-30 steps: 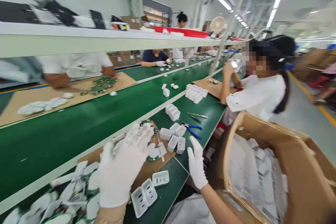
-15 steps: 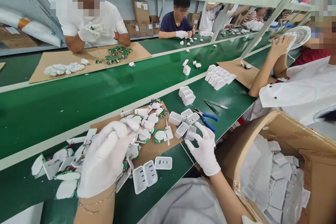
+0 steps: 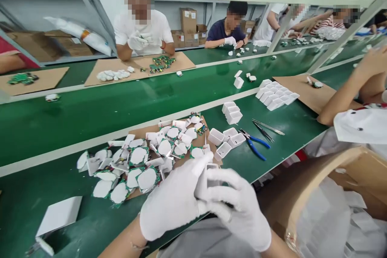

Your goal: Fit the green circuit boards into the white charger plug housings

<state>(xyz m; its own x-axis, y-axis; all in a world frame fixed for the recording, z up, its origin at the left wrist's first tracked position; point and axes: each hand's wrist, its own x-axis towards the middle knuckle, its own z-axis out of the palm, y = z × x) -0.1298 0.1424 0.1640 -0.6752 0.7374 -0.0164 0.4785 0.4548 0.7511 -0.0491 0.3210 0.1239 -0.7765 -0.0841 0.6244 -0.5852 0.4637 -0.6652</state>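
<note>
My left hand (image 3: 172, 195), in a white glove, is closed on a small white plastic case (image 3: 202, 185) near the table's front edge. From the other side my right hand (image 3: 240, 205), gloved too, wraps its fingers around the same case. Gloves hide most of it, and I cannot make out what is inside. Just beyond my hands stand several open white cases (image 3: 223, 151). Left of them, green circuit boards with white pads (image 3: 148, 179) lie heaped on a cardboard sheet (image 3: 208, 123) and the green table.
Blue-handled pliers (image 3: 256, 147) and tweezers (image 3: 263, 130) lie right of the cases. A large carton (image 3: 294, 205) of white parts stands at my right. At the front left lies a white box-shaped piece (image 3: 59, 215). Co-workers sit across the green belt (image 3: 130, 105) and at right.
My hands have come together around a white case; the left moved right, away from the heap. The case my right hand was at has left the group. The view has swung left.
</note>
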